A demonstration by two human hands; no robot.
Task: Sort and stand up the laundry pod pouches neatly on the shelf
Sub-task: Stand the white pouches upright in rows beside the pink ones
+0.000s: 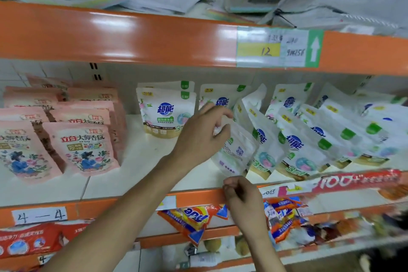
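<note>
Your left hand [204, 137] pinches the top of a white pouch [239, 150] between thumb and fingertips, holding it near the front of the shelf [132, 174], just right of centre. Its back, with the square code, faces you, so it probably needs turning to match the others. Your right hand [239, 192] sits at the pouch's bottom edge with fingers curled. In this blurred view I cannot tell whether they grip the edge or only steady it. Holding top and bottom lets you square the base before setting it down.

To the right, the white pouches [294, 146] lean leftward in a slumped row. Two more [165, 110] stand upright at the far side, a fair model for the rest. The pink pouches [81, 146] keep to the left, well apart.
</note>
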